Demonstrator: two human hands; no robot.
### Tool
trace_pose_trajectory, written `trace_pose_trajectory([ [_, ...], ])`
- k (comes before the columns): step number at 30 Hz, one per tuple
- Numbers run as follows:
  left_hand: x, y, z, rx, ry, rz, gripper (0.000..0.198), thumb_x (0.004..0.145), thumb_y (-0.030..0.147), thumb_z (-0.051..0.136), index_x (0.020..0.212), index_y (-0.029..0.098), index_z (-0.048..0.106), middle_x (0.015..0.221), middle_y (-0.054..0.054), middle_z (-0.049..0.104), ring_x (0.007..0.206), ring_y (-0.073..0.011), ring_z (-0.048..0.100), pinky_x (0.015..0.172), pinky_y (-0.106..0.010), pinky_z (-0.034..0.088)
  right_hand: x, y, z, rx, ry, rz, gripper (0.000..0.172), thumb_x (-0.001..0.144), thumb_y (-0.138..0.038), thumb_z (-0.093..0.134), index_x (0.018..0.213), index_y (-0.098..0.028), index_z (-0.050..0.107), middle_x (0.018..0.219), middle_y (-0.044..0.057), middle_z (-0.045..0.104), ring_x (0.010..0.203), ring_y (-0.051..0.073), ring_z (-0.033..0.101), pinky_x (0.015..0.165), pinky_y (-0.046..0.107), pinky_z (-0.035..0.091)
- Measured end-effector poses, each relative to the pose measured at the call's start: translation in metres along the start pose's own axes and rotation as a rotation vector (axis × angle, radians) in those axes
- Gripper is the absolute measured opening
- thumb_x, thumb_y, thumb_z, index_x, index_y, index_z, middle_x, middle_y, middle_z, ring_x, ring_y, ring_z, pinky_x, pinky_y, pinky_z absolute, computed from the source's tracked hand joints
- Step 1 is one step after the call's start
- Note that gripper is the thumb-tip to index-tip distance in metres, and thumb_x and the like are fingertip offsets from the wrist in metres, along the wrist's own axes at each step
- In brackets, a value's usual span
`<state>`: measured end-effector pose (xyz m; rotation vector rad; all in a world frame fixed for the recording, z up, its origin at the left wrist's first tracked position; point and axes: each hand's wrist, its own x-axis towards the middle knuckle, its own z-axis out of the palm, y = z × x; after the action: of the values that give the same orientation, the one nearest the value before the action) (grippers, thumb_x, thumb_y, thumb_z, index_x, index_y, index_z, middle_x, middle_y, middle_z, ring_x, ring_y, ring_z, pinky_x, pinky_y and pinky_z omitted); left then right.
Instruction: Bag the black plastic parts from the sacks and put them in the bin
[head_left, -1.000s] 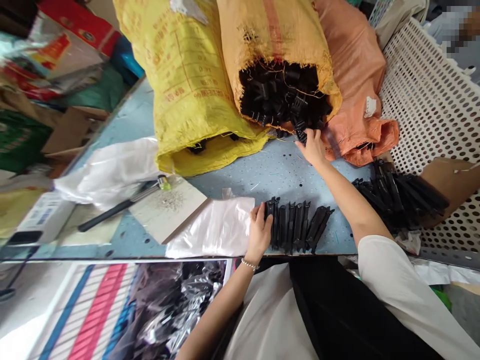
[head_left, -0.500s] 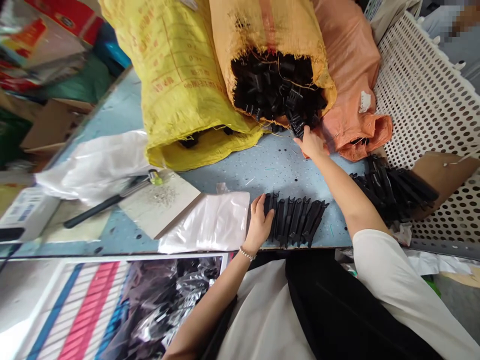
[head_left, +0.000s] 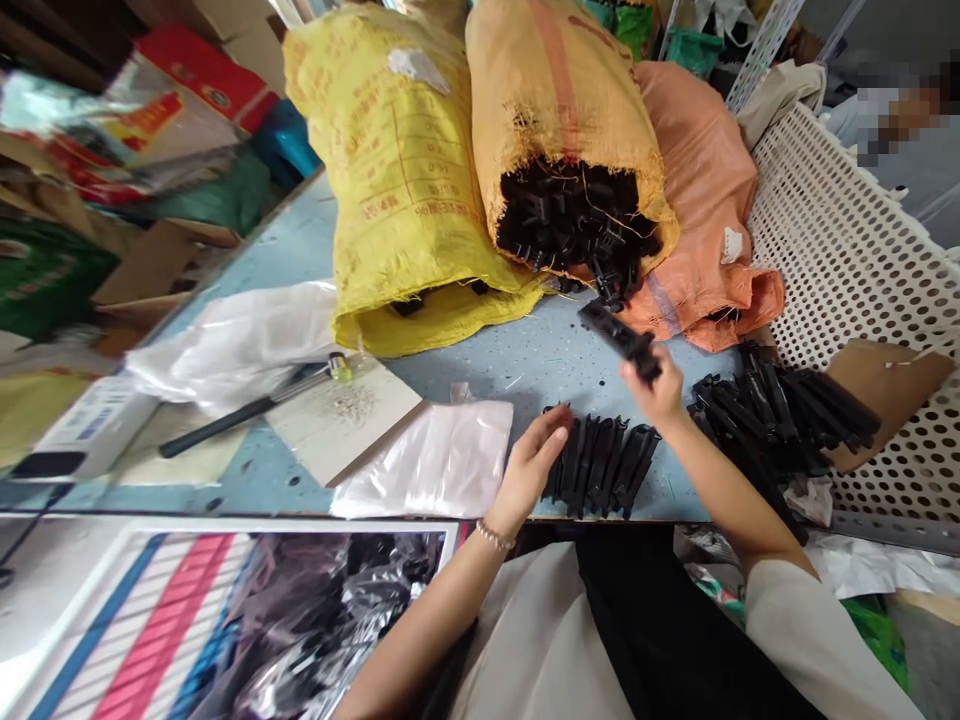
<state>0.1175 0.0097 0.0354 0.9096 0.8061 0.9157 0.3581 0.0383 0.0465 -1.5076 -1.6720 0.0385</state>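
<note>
We note one black part point(head_left: 611, 332) in the right hand point(head_left: 658, 388), over the bench point(head_left: 536, 352), between the mouth of the tan sack point(head_left: 566, 105) and a row point(head_left: 604, 468) of similar pieces. The right hand is closed on the part's near end, thumb and fingers pinching it; the far end points up and left, toward the sack mouth, and we cannot tell whether it touches the pieces spilling there. The left hand point(head_left: 531, 458) lies at the left end of the row, fingers loosely extended, thumb spread, wrapped round nothing that we can see; whether it presses on the end piece we cannot tell. The row's pieces stand side by side near the front edge, those at right leaning. To its left lies a stack of clear bags point(head_left: 431, 462), then a board point(head_left: 352, 405) with a tool point(head_left: 225, 425) across its edge. To the right, a loose pile point(head_left: 787, 408) sits beside the white basket point(head_left: 847, 250). Handling, our judgement: the part looks like moulded plastic, so light and stiff, somewhat slick on its long faces; the small prongs at the ends look the likeliest to snag or snap. We would take hold across the long body, near the middle, with a light pinch, keeping fingertips off the prongs.
</note>
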Motion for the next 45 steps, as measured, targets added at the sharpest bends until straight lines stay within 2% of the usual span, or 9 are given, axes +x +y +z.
trace_pose_trajectory([
  [3,0.01,0.018,0.02,-0.395,-0.139,-0.192,0.064,0.078,0.066,0.069,0.119,0.017,0.064,0.109,-0.012,0.071,0.106,-0.0272,0.067,0.096,-0.043,0.052,-0.047,-0.043,-0.007,-0.02,-0.165,-0.423,0.019,0.093,-0.03,0.057,0.109,-0.022,0.062,0.086,0.006,0.069,0.078,0.021,0.067,0.07,0.034,0.055],
  [5,0.011,0.023,0.027,-0.422,-0.126,-0.184,0.061,0.075,0.057,0.077,0.12,0.018,0.062,0.095,-0.005,0.07,0.088,-0.0201,0.068,0.083,-0.034,0.054,-0.059,-0.061,-0.016,-0.025,-0.239,-0.501,0.025,0.094,-0.02,0.052,0.117,-0.023,0.062,0.091,0.006,0.069,0.082,0.021,0.067,0.074,0.037,0.056],
  [10,-0.013,0.02,0.025,-0.147,-0.145,-0.103,0.051,0.074,0.04,0.083,0.114,0.02,0.059,0.083,0.003,0.062,0.063,-0.0093,0.054,0.06,-0.023,0.045,-0.038,-0.069,-0.039,0.044,-0.19,-0.25,0.029,0.101,-0.027,0.042,0.128,-0.022,0.053,0.1,0.008,0.066,0.083,0.021,0.063,0.074,0.037,0.055],
  [15,-0.037,0.016,0.021,-0.088,-0.244,-0.228,0.042,0.083,0.054,0.071,0.107,0.021,0.059,0.072,0.002,0.059,0.06,-0.0133,0.054,0.057,-0.026,0.045,-0.02,-0.076,-0.032,-0.08,-0.265,-0.335,0.031,0.1,-0.047,0.045,0.09,-0.022,0.06,0.081,0.007,0.063,0.075,0.023,0.058,0.071,0.037,0.048],
  [20,-0.035,0.013,0.023,-0.049,-0.044,-0.114,0.047,0.078,0.048,0.078,0.111,0.022,0.057,0.069,0.004,0.06,0.056,-0.012,0.055,0.056,-0.025,0.046,-0.027,-0.097,-0.017,0.303,-0.431,0.233,0.045,0.106,-0.049,0.026,0.078,-0.023,0.051,0.063,-0.002,0.053,0.058,0.016,0.053,0.057,0.029,0.044],
  [22,-0.031,0.014,0.021,-0.087,0.011,-0.142,0.048,0.077,0.052,0.076,0.107,0.02,0.058,0.068,0.003,0.06,0.055,-0.0123,0.056,0.053,-0.024,0.045,-0.035,-0.103,-0.018,0.422,-0.54,0.311,0.047,0.106,-0.05,0.022,0.079,-0.023,0.05,0.061,-0.003,0.051,0.055,0.014,0.053,0.054,0.027,0.044],
  [26,-0.026,0.025,0.016,-0.207,0.102,-0.205,0.049,0.076,0.055,0.075,0.102,0.015,0.062,0.072,0.002,0.062,0.058,-0.011,0.058,0.054,-0.023,0.046,-0.063,-0.115,-0.024,0.192,-0.649,-0.098,0.036,0.104,-0.049,0.04,0.088,-0.021,0.057,0.078,0.002,0.063,0.07,0.017,0.06,0.064,0.03,0.046],
  [31,-0.029,0.026,0.012,-0.254,0.066,-0.27,0.048,0.075,0.053,0.076,0.102,0.014,0.065,0.075,0.001,0.064,0.062,-0.0095,0.059,0.058,-0.021,0.049,-0.084,-0.13,-0.021,-0.252,-0.486,-0.531,0.032,0.101,-0.045,0.05,0.086,-0.018,0.061,0.083,0.007,0.066,0.078,0.021,0.059,0.066,0.034,0.042],
  [45,-0.027,-0.003,-0.007,-0.073,0.05,-0.401,0.035,0.085,0.051,0.063,0.097,0.019,0.072,0.088,-0.004,0.073,0.077,-0.0211,0.07,0.066,-0.034,0.06,-0.085,-0.13,-0.017,-0.281,-0.661,-0.564,0.045,0.106,-0.049,0.033,0.093,-0.021,0.066,0.087,0.004,0.067,0.086,0.018,0.062,0.067,0.03,0.037],
])
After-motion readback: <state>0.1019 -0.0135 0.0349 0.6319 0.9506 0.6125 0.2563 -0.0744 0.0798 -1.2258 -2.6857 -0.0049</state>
